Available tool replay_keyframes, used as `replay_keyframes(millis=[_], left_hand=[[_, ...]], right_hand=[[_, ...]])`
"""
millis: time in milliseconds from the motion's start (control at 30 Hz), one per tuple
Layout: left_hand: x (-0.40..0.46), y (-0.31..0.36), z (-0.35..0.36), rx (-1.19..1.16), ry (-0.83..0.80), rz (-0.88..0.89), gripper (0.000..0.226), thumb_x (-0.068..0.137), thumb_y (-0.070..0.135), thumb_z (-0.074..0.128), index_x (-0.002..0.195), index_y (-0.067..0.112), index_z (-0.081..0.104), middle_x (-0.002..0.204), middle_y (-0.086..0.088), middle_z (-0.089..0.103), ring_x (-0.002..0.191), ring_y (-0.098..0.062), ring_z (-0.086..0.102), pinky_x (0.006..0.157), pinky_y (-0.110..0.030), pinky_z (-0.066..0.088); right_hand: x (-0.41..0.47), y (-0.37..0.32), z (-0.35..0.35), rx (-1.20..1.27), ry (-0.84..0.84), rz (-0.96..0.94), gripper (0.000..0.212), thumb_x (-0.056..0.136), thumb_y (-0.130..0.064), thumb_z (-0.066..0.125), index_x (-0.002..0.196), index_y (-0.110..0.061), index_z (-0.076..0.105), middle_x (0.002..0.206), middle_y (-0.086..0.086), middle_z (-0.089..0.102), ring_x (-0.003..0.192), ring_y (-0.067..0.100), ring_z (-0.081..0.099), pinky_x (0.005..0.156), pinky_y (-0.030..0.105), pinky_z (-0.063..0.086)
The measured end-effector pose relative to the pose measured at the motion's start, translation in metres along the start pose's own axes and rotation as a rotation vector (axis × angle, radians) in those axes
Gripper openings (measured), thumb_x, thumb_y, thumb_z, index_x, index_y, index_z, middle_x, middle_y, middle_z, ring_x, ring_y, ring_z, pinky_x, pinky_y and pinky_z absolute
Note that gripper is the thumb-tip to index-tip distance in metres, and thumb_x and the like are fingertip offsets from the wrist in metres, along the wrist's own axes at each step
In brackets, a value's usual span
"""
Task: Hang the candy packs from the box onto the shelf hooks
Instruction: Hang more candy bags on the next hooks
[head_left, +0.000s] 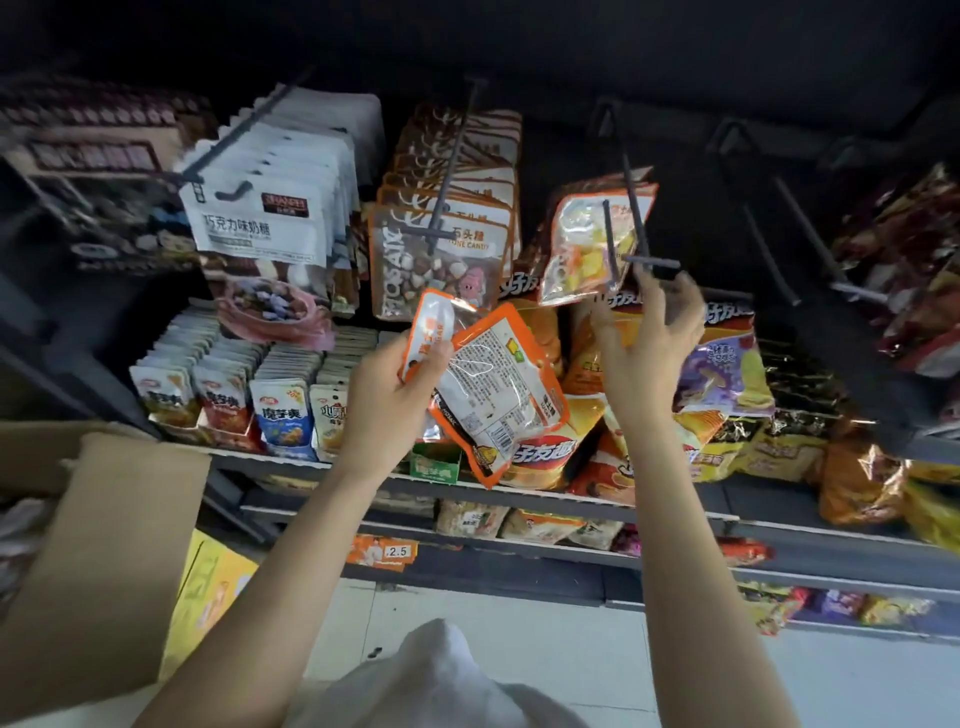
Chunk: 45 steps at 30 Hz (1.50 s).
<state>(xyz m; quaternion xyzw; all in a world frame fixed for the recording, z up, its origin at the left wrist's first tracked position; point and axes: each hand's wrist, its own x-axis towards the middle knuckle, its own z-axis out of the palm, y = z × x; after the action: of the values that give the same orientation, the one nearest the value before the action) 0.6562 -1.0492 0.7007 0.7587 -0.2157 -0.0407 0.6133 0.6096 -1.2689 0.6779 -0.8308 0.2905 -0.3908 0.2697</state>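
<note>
My left hand (395, 400) grips a small bunch of orange-and-clear candy packs (493, 384), held up in front of the shelf. On a black shelf hook (636, 208) above and to the right hangs one orange candy pack (587, 244). Just below that hook's front end is my right hand (649, 332), its fingers relaxed and reaching up toward the hook tip, holding nothing. The cardboard box (104, 545) stands at the lower left, its inside hidden.
Neighbouring hooks carry white candy packs (265, 223) and brown stone-candy packs (441, 244). An empty black hook (805, 234) juts out at right beside dark red bags (904, 260). Chip bags and snack sachets fill the shelf below. A yellow carton (208, 597) sits by the box.
</note>
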Motion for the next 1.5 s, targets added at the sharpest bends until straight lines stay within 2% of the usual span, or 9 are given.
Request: replay_keyframes(millis=[100, 200, 367, 533, 733, 933, 1100, 1200, 1500], left_hand=[[-0.003, 0.0, 0.006, -0.02, -0.02, -0.053, 0.014, 0.095, 0.026, 0.054, 0.083, 0.028, 0.061, 0.073, -0.007, 0.065, 0.054, -0.003, 0.055, 0.048, -0.019, 0.038], [-0.004, -0.006, 0.012, -0.056, -0.018, -0.131, 0.02, 0.095, 0.03, 0.055, 0.083, 0.017, 0.064, 0.077, -0.017, 0.067, 0.058, -0.014, 0.056, 0.049, -0.026, 0.038], [-0.01, -0.007, 0.019, -0.29, 0.053, -0.272, 0.013, 0.094, 0.025, 0.058, 0.085, 0.02, 0.065, 0.073, 0.007, 0.072, 0.069, -0.014, 0.065, 0.064, -0.039, 0.047], [-0.018, -0.008, 0.023, -0.246, 0.039, -0.237, 0.004, 0.09, 0.025, 0.063, 0.088, 0.024, 0.065, 0.085, 0.01, 0.071, 0.083, -0.005, 0.069, 0.067, -0.024, 0.054], [-0.02, -0.009, 0.025, 0.035, 0.103, -0.051, 0.025, 0.087, 0.023, 0.069, 0.11, 0.013, 0.064, 0.084, 0.011, 0.065, 0.068, 0.015, 0.06, 0.053, -0.006, 0.043], [-0.02, -0.008, 0.026, 0.023, 0.111, -0.069, 0.033, 0.086, 0.03, 0.068, 0.117, 0.023, 0.057, 0.09, 0.014, 0.063, 0.081, -0.002, 0.064, 0.067, -0.02, 0.053], [-0.016, 0.0, 0.022, -0.064, -0.164, -0.116, 0.036, 0.086, 0.003, 0.067, 0.106, 0.029, 0.052, 0.098, 0.023, 0.059, 0.081, 0.018, 0.058, 0.067, -0.008, 0.049], [-0.005, 0.012, 0.024, 0.067, -0.354, 0.059, 0.035, 0.088, 0.005, 0.064, 0.108, 0.033, 0.06, 0.103, 0.02, 0.056, 0.097, 0.008, 0.057, 0.074, -0.007, 0.045], [0.047, 0.054, 0.056, 0.101, -0.247, 0.265, 0.015, 0.084, 0.032, 0.071, 0.086, 0.045, 0.064, 0.084, 0.021, 0.068, 0.08, 0.001, 0.066, 0.078, -0.032, 0.055]], right_hand=[[-0.042, -0.007, -0.029, 0.216, -0.104, -0.063, 0.03, 0.093, -0.029, 0.053, 0.116, -0.014, 0.066, 0.12, -0.004, 0.054, 0.117, 0.014, 0.049, 0.1, 0.039, 0.044], [-0.069, -0.013, -0.048, 0.264, -0.366, -0.23, 0.031, 0.094, -0.023, 0.053, 0.125, -0.024, 0.059, 0.134, -0.007, 0.049, 0.128, 0.01, 0.043, 0.104, 0.022, 0.037], [-0.088, -0.025, -0.06, 0.512, -0.391, 0.374, 0.052, 0.083, -0.05, 0.06, 0.13, -0.029, 0.049, 0.118, -0.006, 0.065, 0.106, 0.004, 0.062, 0.086, 0.022, 0.052], [-0.088, -0.025, -0.061, 0.75, -0.413, 0.596, 0.016, 0.087, -0.017, 0.068, 0.101, -0.009, 0.063, 0.095, 0.008, 0.074, 0.086, 0.022, 0.072, 0.071, 0.029, 0.058], [-0.097, -0.041, -0.074, 0.264, 0.054, 0.173, 0.019, 0.087, -0.02, 0.072, 0.081, -0.02, 0.053, 0.07, -0.02, 0.059, 0.064, 0.0, 0.06, 0.054, 0.013, 0.046], [-0.108, -0.056, -0.079, 0.058, 0.346, -0.192, 0.014, 0.086, -0.008, 0.068, 0.081, -0.001, 0.057, 0.073, -0.005, 0.051, 0.065, 0.003, 0.043, 0.06, 0.002, 0.034], [-0.107, -0.04, -0.079, 0.035, 0.275, -0.17, 0.011, 0.087, -0.011, 0.066, 0.085, -0.001, 0.061, 0.078, -0.006, 0.053, 0.069, 0.0, 0.041, 0.063, 0.0, 0.033], [-0.105, -0.031, -0.081, 0.085, 0.241, -0.111, 0.02, 0.091, -0.021, 0.062, 0.09, -0.002, 0.066, 0.08, -0.006, 0.057, 0.072, 0.0, 0.046, 0.064, 0.003, 0.037], [-0.066, -0.005, -0.096, 0.003, 0.083, -0.154, 0.023, 0.091, -0.029, 0.063, 0.093, -0.007, 0.071, 0.089, -0.002, 0.063, 0.083, 0.011, 0.055, 0.067, 0.023, 0.045]])
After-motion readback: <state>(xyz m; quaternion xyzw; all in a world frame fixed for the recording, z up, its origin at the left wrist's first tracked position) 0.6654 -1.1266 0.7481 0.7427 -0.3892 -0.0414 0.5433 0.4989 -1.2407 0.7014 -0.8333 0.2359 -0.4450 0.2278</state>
